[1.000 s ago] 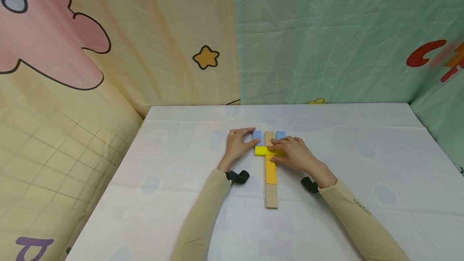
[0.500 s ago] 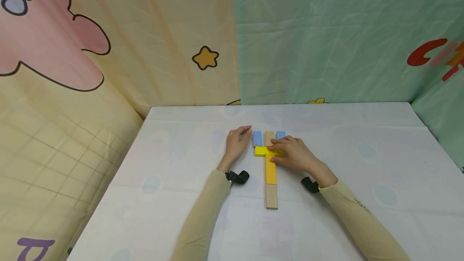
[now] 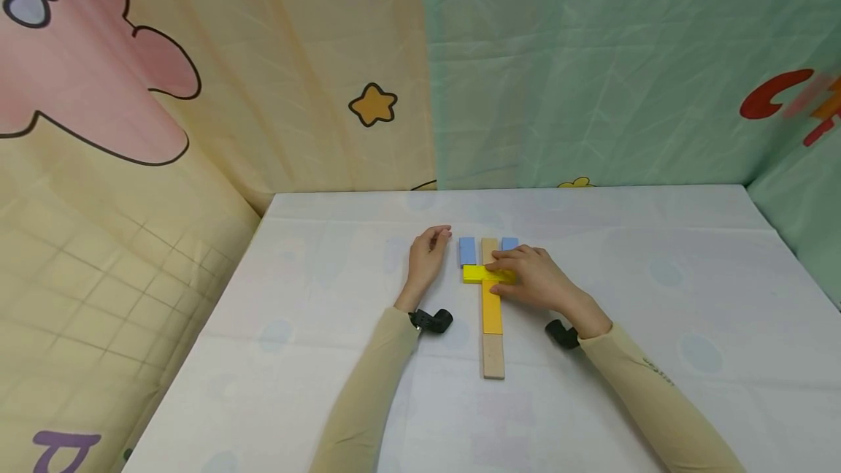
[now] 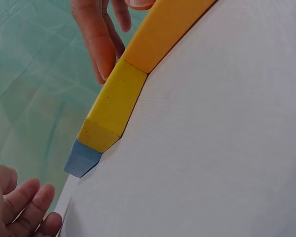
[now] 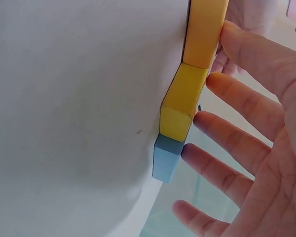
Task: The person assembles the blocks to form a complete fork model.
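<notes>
Flat blocks lie on the white table in a cross-like layout. A yellow block [image 3: 472,274] runs crosswise, with an orange block [image 3: 491,312] and then a plain wooden block [image 3: 493,358] below it. Above it stand a left blue block [image 3: 467,251], another wooden block [image 3: 489,249] and a right blue block [image 3: 509,243]. My right hand [image 3: 534,278] covers the yellow block's right part; in the right wrist view its fairly straight fingertips [image 5: 217,80] touch the blocks. My left hand [image 3: 427,261] is loosely bent beside the left blue block, apart from it and holding nothing.
The white table [image 3: 315,239] extends on both sides and in front of the blocks. Behind it hangs a printed curtain [image 3: 591,79], green on the right and cream on the left. A black wrist camera sits on the left wrist [image 3: 431,320] and another on the right [image 3: 561,334].
My left hand has let go of the left blue block and drawn slightly away to the left, its fingers drawing together. The right hand and blocks stay practically where they were.
</notes>
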{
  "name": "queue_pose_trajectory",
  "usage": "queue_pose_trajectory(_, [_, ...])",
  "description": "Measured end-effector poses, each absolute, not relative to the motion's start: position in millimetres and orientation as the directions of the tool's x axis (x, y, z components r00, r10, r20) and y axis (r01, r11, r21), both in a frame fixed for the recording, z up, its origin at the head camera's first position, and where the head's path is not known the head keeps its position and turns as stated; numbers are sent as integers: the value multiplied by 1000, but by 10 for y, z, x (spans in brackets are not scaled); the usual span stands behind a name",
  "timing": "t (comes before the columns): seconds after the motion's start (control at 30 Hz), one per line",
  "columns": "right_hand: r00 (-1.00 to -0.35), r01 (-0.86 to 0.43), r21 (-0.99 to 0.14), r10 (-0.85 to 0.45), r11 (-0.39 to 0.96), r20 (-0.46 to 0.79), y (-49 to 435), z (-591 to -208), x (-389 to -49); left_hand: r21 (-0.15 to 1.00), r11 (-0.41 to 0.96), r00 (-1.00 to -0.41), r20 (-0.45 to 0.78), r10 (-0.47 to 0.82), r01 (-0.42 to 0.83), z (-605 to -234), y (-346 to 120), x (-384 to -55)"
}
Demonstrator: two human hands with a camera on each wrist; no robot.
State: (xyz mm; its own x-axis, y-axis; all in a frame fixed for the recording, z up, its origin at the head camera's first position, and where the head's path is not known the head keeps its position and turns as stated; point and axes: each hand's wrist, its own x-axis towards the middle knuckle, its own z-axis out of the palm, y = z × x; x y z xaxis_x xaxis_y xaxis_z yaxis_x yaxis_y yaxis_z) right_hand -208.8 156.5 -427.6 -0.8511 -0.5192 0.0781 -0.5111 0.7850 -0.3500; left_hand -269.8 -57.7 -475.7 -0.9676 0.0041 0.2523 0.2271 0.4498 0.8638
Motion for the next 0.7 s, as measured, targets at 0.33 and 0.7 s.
queue_pose_trajectory(0.33, [-854, -507, -347, -515, 789, 77, 1551, -4283, -2076, 859, 456, -967, 255, 10, 231, -4748, -584, -2690])
queue_pose_trajectory(0.7, [-847, -516, -362, -525, 776, 84, 1566, -4292, -2065, 855, 461, -965, 261, 11, 237, -4741, -575, -2694])
